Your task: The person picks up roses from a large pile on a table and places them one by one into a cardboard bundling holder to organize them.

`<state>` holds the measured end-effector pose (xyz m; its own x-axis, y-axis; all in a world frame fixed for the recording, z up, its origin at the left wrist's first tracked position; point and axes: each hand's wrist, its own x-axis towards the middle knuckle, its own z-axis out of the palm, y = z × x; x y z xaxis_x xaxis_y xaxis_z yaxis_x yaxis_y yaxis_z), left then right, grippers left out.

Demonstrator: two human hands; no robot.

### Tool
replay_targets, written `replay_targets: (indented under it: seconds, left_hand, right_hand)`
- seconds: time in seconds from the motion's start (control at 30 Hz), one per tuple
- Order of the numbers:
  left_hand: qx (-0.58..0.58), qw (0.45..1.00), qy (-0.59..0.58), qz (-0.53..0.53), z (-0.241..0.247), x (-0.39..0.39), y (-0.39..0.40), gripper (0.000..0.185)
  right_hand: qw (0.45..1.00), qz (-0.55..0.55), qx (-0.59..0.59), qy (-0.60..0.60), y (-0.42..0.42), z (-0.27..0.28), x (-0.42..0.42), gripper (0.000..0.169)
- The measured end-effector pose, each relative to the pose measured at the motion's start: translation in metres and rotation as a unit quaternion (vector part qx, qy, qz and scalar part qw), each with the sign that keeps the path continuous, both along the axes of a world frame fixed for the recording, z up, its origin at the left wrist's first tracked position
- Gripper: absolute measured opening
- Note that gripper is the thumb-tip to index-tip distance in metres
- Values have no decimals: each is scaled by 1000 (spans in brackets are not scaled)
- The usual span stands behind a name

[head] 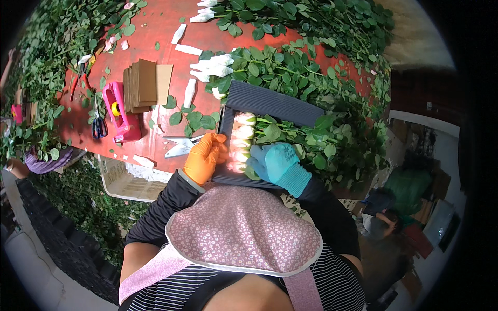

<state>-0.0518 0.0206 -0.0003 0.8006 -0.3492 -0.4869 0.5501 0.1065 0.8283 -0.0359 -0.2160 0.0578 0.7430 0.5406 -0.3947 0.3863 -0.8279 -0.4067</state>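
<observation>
Before me a black corrugated sheet (272,102), folded up along its far side, holds a row of pale pink roses (242,134). Their heads line up at the left, and leafy stems (307,136) run right. My left hand (204,159), in an orange glove, has curled fingers beside the heads at the sheet's left edge; what lies between them is hidden. My right hand (276,159), in a teal knit glove, rests over the nearest stems with its fingers against the lowest rose heads. Its palm side is out of sight. White-handled pruning shears (179,148) lie left of my left hand.
On the red table stand a pink tape dispenser (120,116) and cardboard pieces (142,85). Scissors (99,126), red-handled pliers (79,79) and white foam net sleeves (212,68) lie nearby. Rose stems (303,15) cover the back. A crate (116,182) sits below the edge.
</observation>
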Motion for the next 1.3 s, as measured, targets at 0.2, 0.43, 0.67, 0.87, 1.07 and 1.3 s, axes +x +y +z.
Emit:
replay_targets:
  seconds: [0.2,0.43,0.67,0.87,1.07,1.3]
  left_hand:
    - [173,868,-442,-144,26,14,-2,34]
    - [259,797,-471,-276,48,29,-17,38]
    - [362,753,-447,-319,49,30,-34,21]
    - [335,764,-459,-305,45,27,-30,26]
    - [233,865,-378,-235,41,25,-27,42]
    - [375,761,-482,-220,52,26,-39,55]
  right_hand:
    - [999,-16,-5,32,1,7,3,28]
    - [996,-22,75,50,-15,24,13,32]
    - [995,-42,-35,-82,-5,28,38,25]
    - [987,35,-144,-55,7,2,45,20]
    - [989,-21,-131,-69,7,-11,34,21]
    - [995,-44,-73,-56,0,-8,31,22]
